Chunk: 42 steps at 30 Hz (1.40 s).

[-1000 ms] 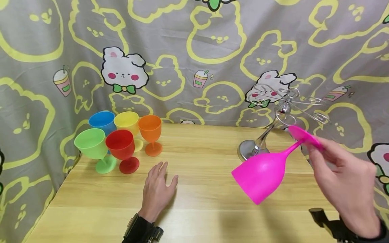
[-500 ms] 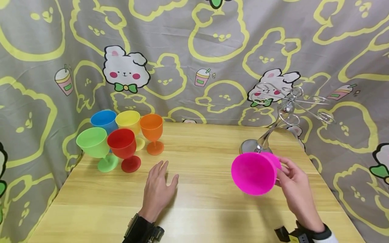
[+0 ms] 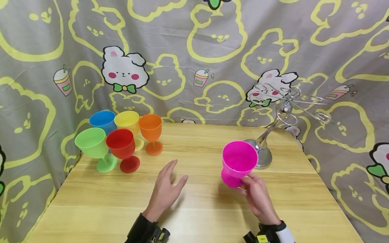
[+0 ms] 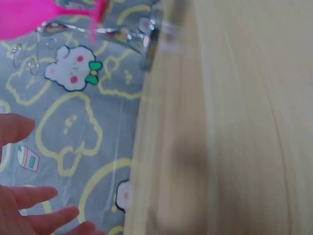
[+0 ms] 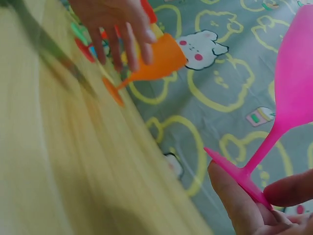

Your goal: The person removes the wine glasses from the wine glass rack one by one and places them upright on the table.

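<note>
My right hand [image 3: 258, 197] pinches the foot of a bright pink plastic goblet [image 3: 239, 158], bowl upward and a little tilted, in front of the metal stand. In the right wrist view the thumb and fingers [image 5: 232, 198] grip the rim of the pink goblet's foot [image 5: 244, 181]. My left hand [image 3: 167, 189] is over the table's middle with fingers extended, holding nothing. The left wrist view shows its spread fingers [image 4: 49, 218], apart from the pink goblet [image 4: 29, 17].
At the left stand a green goblet [image 3: 91, 143], a red one [image 3: 121, 143], a blue one [image 3: 101, 120], a yellow one [image 3: 127, 120] and an orange one [image 3: 151, 127]. A chrome stand with wire loops [image 3: 284, 108] leans at the right back. Patterned cloth [image 3: 170, 30] hangs behind the wooden table [image 3: 194, 141].
My right hand has brought the pink goblet leftward and turned it from mouth-down to mouth-up. My left hand has shifted slightly right in the last half second.
</note>
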### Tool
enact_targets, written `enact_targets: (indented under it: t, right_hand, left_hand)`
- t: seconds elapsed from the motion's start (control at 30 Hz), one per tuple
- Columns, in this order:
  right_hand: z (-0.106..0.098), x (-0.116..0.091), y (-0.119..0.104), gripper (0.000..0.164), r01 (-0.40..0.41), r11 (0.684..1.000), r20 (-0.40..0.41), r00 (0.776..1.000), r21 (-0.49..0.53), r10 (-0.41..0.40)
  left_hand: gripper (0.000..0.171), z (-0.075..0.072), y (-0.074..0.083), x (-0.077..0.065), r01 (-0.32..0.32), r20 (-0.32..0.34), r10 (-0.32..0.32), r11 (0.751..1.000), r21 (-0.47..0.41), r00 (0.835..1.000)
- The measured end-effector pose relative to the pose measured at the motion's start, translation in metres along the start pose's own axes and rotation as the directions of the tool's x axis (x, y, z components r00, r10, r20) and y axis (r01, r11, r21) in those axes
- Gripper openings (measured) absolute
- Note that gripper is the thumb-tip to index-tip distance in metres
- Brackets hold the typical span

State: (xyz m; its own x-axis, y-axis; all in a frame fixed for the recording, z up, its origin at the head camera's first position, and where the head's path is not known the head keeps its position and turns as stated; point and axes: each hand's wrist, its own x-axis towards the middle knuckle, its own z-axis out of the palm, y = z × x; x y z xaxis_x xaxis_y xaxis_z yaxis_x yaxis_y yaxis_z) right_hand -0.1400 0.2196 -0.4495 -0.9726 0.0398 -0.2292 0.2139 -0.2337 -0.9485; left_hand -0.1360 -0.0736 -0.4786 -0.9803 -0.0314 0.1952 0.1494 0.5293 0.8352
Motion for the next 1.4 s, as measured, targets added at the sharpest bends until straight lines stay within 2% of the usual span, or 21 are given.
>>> enact_targets:
  t: [0.1, 0.17, 0.23, 0.37, 0.43, 0.5, 0.57, 0.63, 0.73, 0.87, 1.0, 1.1, 1.27, 1.33, 1.4]
  right_hand:
    - [0.011, 0.003, 0.012, 0.036, -0.022, 0.999, 0.016, 1.000, 0.039, 0.021]
    - [0.020, 0.004, 0.019, 0.041, -0.034, 0.997, 0.034, 0.999, 0.064, 0.032]
    - [0.029, 0.004, 0.026, 0.043, -0.045, 0.995, 0.056, 0.998, 0.092, 0.040]
    - [0.048, 0.000, 0.037, 0.045, -0.100, 0.979, 0.141, 0.987, 0.176, 0.075]
    - [0.056, -0.002, 0.040, 0.045, -0.128, 0.970, 0.183, 0.979, 0.207, 0.090]
    - [0.064, -0.004, 0.044, 0.044, -0.145, 0.965, 0.214, 0.972, 0.219, 0.097]
    - [0.071, -0.006, 0.047, 0.043, -0.152, 0.963, 0.223, 0.970, 0.224, 0.101]
    - [0.078, -0.008, 0.050, 0.043, -0.154, 0.962, 0.233, 0.967, 0.227, 0.100]
    - [0.086, -0.010, 0.054, 0.043, -0.165, 0.959, 0.252, 0.962, 0.232, 0.104]
    - [0.094, -0.011, 0.056, 0.043, -0.164, 0.957, 0.262, 0.960, 0.237, 0.100]
    - [0.098, -0.009, 0.056, 0.040, -0.157, 0.959, 0.254, 0.962, 0.235, 0.096]
    - [0.099, -0.007, 0.057, 0.039, -0.151, 0.964, 0.254, 0.963, 0.219, 0.093]
    - [0.098, -0.002, 0.058, 0.034, -0.098, 0.989, 0.220, 0.973, 0.108, 0.072]
    - [0.097, -0.001, 0.058, 0.033, -0.046, 0.999, 0.204, 0.978, 0.003, 0.045]
    - [0.093, 0.002, 0.056, 0.034, 0.027, 0.991, 0.201, 0.980, -0.128, 0.000]
  left_hand:
    - [0.069, 0.005, 0.007, -0.002, -0.048, 0.013, 0.049, 0.995, -0.087, 0.999]
    - [0.066, 0.010, 0.012, -0.003, -0.098, 0.012, 0.102, 0.980, -0.170, 0.995]
    - [0.063, 0.015, 0.017, -0.004, -0.169, -0.011, 0.172, 0.951, -0.257, 0.985]
    - [0.057, 0.020, 0.035, -0.011, -0.282, -0.073, 0.276, 0.872, -0.401, 0.958]
    - [0.055, 0.025, 0.038, -0.012, -0.297, -0.092, 0.286, 0.857, -0.422, 0.954]
    - [0.053, 0.030, 0.036, -0.013, -0.286, -0.098, 0.270, 0.863, -0.416, 0.958]
    - [0.049, 0.037, 0.029, -0.012, -0.271, -0.111, 0.248, 0.883, -0.383, 0.962]
    - [0.042, 0.039, 0.028, -0.013, -0.263, -0.133, 0.231, 0.906, -0.333, 0.964]
    - [0.035, 0.041, 0.025, -0.014, -0.252, -0.175, 0.207, 0.924, -0.288, 0.962]
    - [0.033, 0.040, 0.023, -0.014, -0.251, -0.213, 0.197, 0.932, -0.262, 0.957]
    - [0.031, 0.039, 0.022, -0.012, -0.258, -0.220, 0.206, 0.935, -0.243, 0.953]
    - [0.031, 0.037, 0.021, -0.011, -0.248, -0.214, 0.198, 0.938, -0.241, 0.957]
    - [0.033, 0.035, 0.021, -0.009, -0.234, -0.220, 0.183, 0.944, -0.232, 0.958]
    - [0.034, 0.034, 0.021, -0.008, -0.232, -0.223, 0.181, 0.945, -0.231, 0.958]
    - [0.034, 0.032, 0.020, -0.007, -0.221, -0.223, 0.170, 0.947, -0.231, 0.960]
